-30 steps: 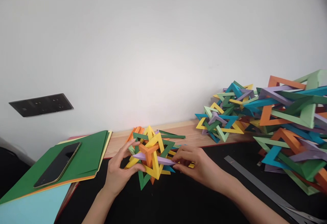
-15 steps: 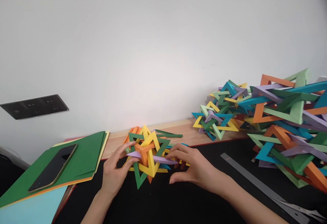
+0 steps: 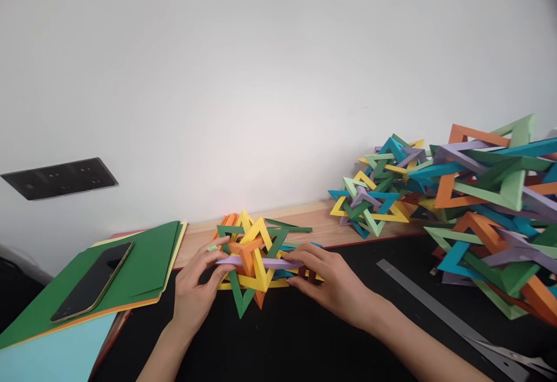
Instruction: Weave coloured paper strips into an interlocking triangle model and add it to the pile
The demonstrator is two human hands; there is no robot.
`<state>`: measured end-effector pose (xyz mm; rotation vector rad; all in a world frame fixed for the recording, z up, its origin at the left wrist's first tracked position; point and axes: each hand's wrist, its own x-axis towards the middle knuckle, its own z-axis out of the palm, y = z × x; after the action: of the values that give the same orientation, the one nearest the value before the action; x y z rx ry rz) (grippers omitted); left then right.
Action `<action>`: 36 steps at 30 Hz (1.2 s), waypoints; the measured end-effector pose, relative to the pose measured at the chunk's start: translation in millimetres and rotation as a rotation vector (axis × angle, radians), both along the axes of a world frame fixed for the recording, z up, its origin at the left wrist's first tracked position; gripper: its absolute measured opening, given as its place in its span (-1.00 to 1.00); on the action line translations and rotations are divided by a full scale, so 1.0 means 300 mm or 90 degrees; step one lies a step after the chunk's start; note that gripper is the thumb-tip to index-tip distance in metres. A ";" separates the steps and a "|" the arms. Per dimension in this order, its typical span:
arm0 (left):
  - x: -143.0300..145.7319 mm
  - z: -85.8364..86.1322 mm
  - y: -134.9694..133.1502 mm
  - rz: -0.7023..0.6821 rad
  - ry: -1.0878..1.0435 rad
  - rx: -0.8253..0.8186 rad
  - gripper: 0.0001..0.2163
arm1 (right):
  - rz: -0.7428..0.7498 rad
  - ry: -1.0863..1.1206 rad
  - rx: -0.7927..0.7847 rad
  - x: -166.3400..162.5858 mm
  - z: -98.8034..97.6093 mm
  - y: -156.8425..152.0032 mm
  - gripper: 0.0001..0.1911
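A small paper star model (image 3: 255, 257) of interlocked yellow, green, orange and purple strips rests on the black mat (image 3: 278, 341). My left hand (image 3: 195, 289) grips its left side, fingers curled round the end of a purple strip (image 3: 270, 263). My right hand (image 3: 331, 280) holds the right side, fingertips pinching the other end of that purple strip. Loose folded paper strips (image 3: 291, 228) lie just behind the model on the wooden ledge.
A phone (image 3: 93, 280) lies on a stack of coloured paper sheets (image 3: 148, 266) at the left. Finished paper star models, small (image 3: 374, 196) and large (image 3: 491, 213), pile up at the right. A metal ruler (image 3: 435, 306) lies on the mat. A black wall socket (image 3: 58, 177) sits on the wall.
The model has been turned and lowered slightly; the purple strip now lies level across it. My right fingers have closed in on its right end.
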<state>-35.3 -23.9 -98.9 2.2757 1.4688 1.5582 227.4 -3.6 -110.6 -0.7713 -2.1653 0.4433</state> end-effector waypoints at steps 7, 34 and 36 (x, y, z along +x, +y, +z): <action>0.003 -0.002 -0.003 0.019 0.017 0.033 -0.95 | -0.014 -0.002 0.012 -0.003 -0.009 -0.002 -0.75; 0.011 0.020 -0.009 -0.002 0.011 0.055 -0.87 | -0.082 0.021 0.070 -0.017 -0.049 0.009 -0.75; 0.014 0.023 -0.009 -0.002 0.027 0.067 -0.85 | -0.082 0.016 0.069 -0.017 -0.050 0.009 -0.75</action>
<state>-31.0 -26.5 -92.0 2.3809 1.4247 1.6341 222.2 -1.1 -125.6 -0.8344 -2.0843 0.2659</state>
